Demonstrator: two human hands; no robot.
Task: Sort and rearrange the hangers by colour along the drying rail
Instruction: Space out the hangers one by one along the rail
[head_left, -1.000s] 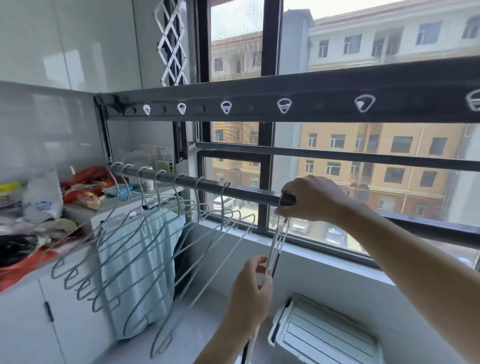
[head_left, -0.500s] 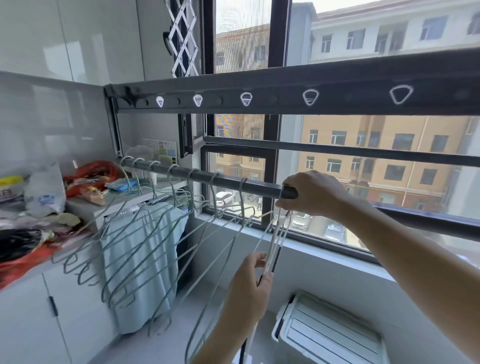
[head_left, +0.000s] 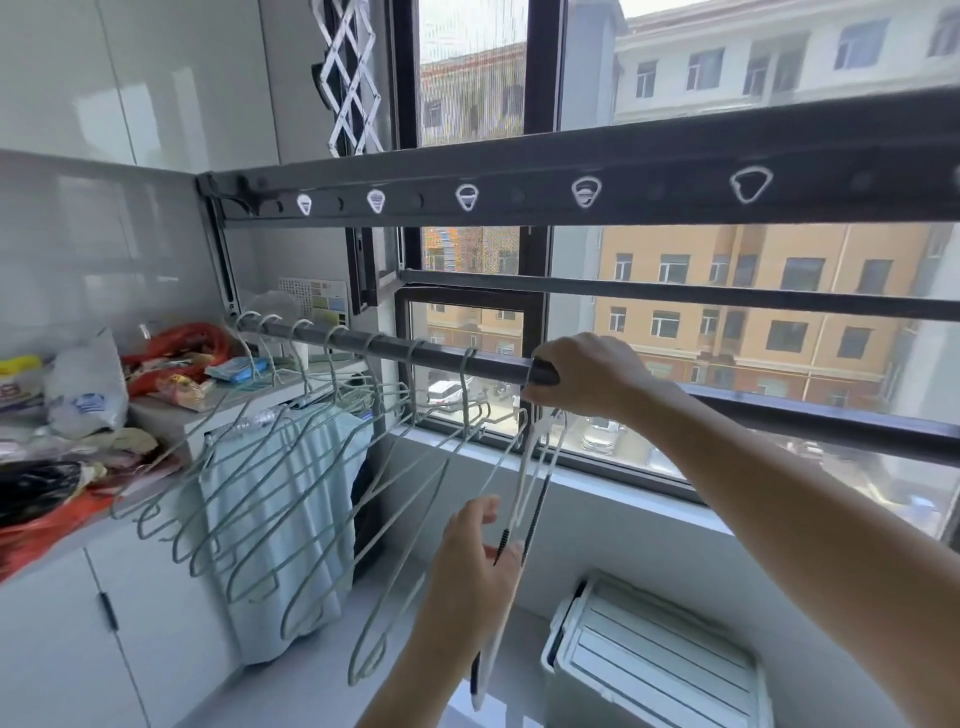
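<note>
Right hand (head_left: 587, 379) is clasping white hangers (head_left: 521, 483) at the drying rail (head_left: 441, 357); left hand (head_left: 475, 566) is pinching their shoulders, which are slanting steeply downward, edge-on

Right hand (head_left: 587, 379) curled over the drying rail (head_left: 395, 349), forearm stretched in from the right. Left hand (head_left: 472, 561) below the rail, thumb spread, fingers half-curled; grip unclear.
</note>
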